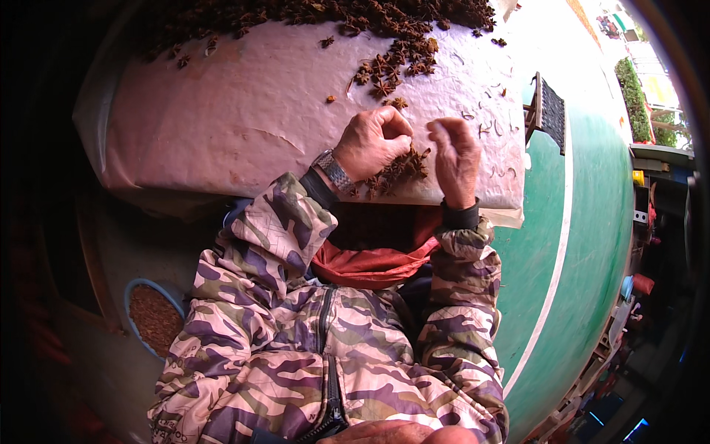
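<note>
My left hand (373, 144), with a metal watch on its wrist, is above the pale plastic-covered table (222, 126). Its thumb and forefinger are pressed together in a pinch; what they may hold is hidden. A small heap of star anise (403, 174) lies beside and partly under that hand, near the table's front edge. Just right of the heap is my right hand (457, 159), raised with bent fingers whose tips are smeared. Below the edge, between my forearms, a red sack (373, 266) gapes with a dark inside. More star anise (399, 63) trails back from my hands.
A large mass of star anise (310, 11) covers the table's far side. Thin dark stems (492, 132) are scattered at the right. A blue basin (181, 300) of brown bits stands on the floor at left. A black woven seat (552, 115) stands on the green floor.
</note>
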A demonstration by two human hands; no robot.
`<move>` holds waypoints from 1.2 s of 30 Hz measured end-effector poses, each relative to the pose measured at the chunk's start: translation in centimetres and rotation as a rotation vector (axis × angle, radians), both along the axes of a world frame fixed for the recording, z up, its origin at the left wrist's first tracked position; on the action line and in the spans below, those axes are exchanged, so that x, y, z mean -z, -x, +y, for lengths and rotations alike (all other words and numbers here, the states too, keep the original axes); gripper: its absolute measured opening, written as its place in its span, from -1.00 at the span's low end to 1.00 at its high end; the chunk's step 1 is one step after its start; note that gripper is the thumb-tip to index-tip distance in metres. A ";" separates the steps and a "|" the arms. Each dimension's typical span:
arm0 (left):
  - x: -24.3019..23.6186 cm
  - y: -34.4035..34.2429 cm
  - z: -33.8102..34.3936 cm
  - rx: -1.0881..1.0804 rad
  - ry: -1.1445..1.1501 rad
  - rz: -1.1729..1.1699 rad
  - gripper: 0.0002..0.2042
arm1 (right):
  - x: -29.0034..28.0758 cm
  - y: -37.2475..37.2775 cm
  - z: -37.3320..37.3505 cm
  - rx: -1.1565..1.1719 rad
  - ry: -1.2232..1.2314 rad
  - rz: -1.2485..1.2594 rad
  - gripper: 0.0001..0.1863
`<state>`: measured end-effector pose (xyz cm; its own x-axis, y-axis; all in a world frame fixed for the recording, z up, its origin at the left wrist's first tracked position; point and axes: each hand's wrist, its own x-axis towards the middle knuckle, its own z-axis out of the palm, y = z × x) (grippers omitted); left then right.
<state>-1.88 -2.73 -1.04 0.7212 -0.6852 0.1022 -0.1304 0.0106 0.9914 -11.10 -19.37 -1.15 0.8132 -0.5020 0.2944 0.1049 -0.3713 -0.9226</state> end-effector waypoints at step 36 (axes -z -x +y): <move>4.3 6.5 5.4 0.008 -0.018 -0.381 -0.71 | 4.0 3.1 2.0 -0.435 0.207 0.074 -0.83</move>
